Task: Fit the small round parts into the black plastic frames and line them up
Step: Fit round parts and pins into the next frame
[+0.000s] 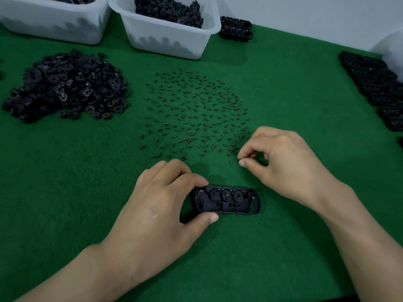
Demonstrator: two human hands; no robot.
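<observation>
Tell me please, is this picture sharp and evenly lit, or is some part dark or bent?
Head view: the middle is fairly sharp, with the black frame and the small springs distinct; the light is dim and soft, with faint shadows under the left hand; the corners darken, and the white bins lean from wide-angle distortion.

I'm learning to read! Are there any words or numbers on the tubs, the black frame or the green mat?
None that can be read: the white plastic tubs, the black plastic frame and the green felt mat show no words, labels or numbers.
</observation>
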